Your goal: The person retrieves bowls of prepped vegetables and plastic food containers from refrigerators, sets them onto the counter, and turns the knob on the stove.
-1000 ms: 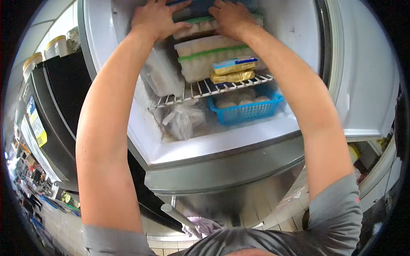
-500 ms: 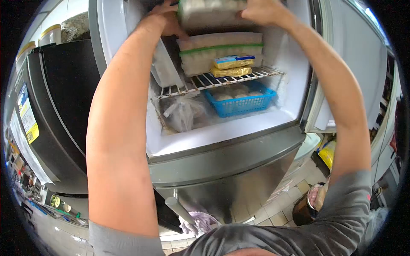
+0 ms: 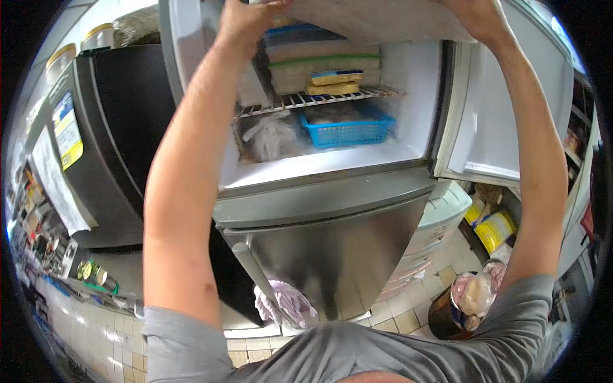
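Observation:
At the top edge, both my hands hold a translucent, whitish plastic food container (image 3: 389,20), seen from below and partly cut off. My left hand (image 3: 250,22) grips its left end, and my right hand (image 3: 477,19) is closed on its right end. Behind and below it, inside the open freezer compartment, another clear container with a green rim (image 3: 300,70) rests on the wire rack (image 3: 306,99). Two yellow-wrapped packets (image 3: 334,83) lie stacked in front of that container. What the held container has inside is hidden.
Below the rack are a blue plastic basket (image 3: 348,134) and a knotted plastic bag (image 3: 273,135). The freezer door (image 3: 504,96) stands open at right. A purple cloth (image 3: 284,303) hangs on the lower door's handle. A dark fridge (image 3: 121,127) stands left; a filled bin (image 3: 447,313) is at lower right.
The held container has come out of the freezer toward me and to the right, now showing its underside. My right hand moved right with it. The view has shifted.

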`<state>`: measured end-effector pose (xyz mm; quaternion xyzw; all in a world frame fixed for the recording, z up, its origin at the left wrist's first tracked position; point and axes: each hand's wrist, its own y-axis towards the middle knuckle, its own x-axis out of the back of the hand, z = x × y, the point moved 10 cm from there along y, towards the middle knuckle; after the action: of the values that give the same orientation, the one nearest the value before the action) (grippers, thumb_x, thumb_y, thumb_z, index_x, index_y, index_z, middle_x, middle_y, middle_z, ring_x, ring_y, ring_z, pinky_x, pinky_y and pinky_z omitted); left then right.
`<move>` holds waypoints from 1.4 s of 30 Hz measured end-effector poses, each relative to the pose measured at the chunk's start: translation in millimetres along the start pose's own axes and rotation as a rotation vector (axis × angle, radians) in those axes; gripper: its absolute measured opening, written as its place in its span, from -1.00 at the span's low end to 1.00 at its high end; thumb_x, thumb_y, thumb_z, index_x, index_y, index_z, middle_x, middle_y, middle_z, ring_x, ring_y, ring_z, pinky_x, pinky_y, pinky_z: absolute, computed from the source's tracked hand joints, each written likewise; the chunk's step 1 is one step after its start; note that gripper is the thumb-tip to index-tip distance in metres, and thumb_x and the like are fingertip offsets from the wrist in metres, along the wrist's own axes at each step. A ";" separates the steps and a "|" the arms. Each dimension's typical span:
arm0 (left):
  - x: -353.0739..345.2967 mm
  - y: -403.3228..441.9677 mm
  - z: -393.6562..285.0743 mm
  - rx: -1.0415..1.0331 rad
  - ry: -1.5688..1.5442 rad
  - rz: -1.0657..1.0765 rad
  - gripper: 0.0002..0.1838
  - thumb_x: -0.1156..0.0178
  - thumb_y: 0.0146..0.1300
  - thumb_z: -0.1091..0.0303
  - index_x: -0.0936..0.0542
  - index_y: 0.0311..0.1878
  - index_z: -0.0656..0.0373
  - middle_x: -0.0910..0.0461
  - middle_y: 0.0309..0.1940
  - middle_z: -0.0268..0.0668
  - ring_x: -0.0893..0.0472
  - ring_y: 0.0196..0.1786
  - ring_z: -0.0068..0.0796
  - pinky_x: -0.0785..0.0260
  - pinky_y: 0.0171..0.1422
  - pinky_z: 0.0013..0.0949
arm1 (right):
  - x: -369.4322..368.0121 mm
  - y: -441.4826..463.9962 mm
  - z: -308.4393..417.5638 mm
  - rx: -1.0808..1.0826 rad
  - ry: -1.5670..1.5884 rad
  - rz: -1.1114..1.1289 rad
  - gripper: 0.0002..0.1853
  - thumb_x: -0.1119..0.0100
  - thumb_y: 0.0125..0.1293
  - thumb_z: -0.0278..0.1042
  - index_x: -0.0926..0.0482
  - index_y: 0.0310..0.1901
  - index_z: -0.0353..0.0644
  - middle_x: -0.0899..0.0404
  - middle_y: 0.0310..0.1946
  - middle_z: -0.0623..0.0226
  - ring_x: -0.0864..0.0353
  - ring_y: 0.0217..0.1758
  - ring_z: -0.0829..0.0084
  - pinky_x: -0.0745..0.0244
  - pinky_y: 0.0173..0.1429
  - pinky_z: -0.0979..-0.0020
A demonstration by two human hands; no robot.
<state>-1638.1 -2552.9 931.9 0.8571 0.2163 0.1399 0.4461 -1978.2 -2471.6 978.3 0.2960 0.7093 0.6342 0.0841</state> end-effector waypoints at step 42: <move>305.1 -919.4 -13.1 0.480 -0.480 -1.243 -0.38 -0.17 0.11 0.34 -0.44 0.29 0.32 -0.63 0.08 -0.07 -0.68 0.05 -0.16 -0.57 0.20 -0.10 | -277.0 -925.6 118.5 -0.932 0.400 1.515 -0.59 -0.18 0.35 -0.03 -0.48 -0.07 -0.27 -0.45 -0.11 0.19 -0.36 -0.08 0.22 -0.30 -0.01 0.07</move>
<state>-1605.3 -1924.9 194.9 0.6566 0.5863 -0.3849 0.2775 -1985.0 -2535.6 7.0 0.5032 -0.0015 0.7816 -0.3686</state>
